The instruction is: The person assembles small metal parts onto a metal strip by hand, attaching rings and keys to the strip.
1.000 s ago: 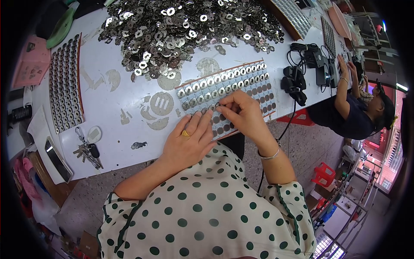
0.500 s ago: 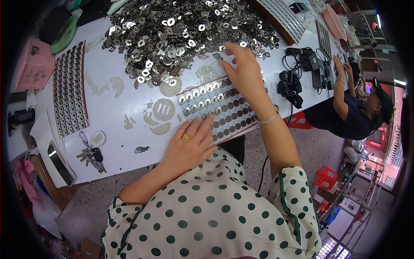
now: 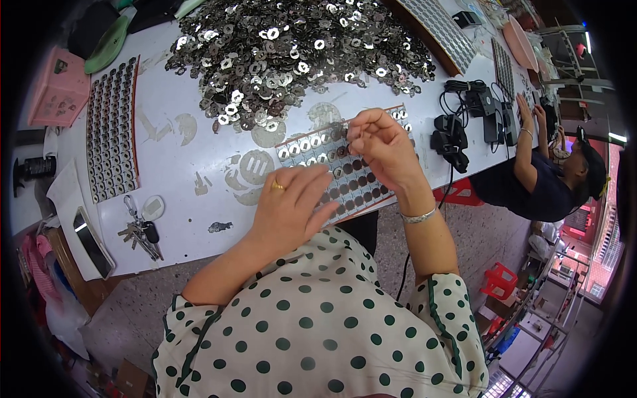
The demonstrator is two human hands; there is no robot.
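Observation:
A flat tray [image 3: 342,211] with rows of round recesses lies at the table's near edge. Silvery slotted metal discs [image 3: 304,145] sit in its left and far rows; dark round spots fill the remaining places. My left hand [image 3: 285,202], with a gold ring, reaches over the tray's left part, fingers stretched and apart, nothing seen in them. Above the tray's middle, my right hand [image 3: 385,149] has its thumb and forefinger pinched together; anything between them is too small to make out. A large heap of loose metal discs [image 3: 285,60] lies beyond.
A filled tray [image 3: 111,132], keys [image 3: 139,233] and a phone [image 3: 93,244] lie at left, near a pink bin [image 3: 58,93]. Black adapters and cables [image 3: 451,140] are at right. Another filled tray [image 3: 438,33] lies far right. A person [image 3: 554,166] works farther along.
My right hand has come back from the edge of the heap to above the tray, its fingers closing to a pinch. My left hand has lifted slightly, fingers more stretched.

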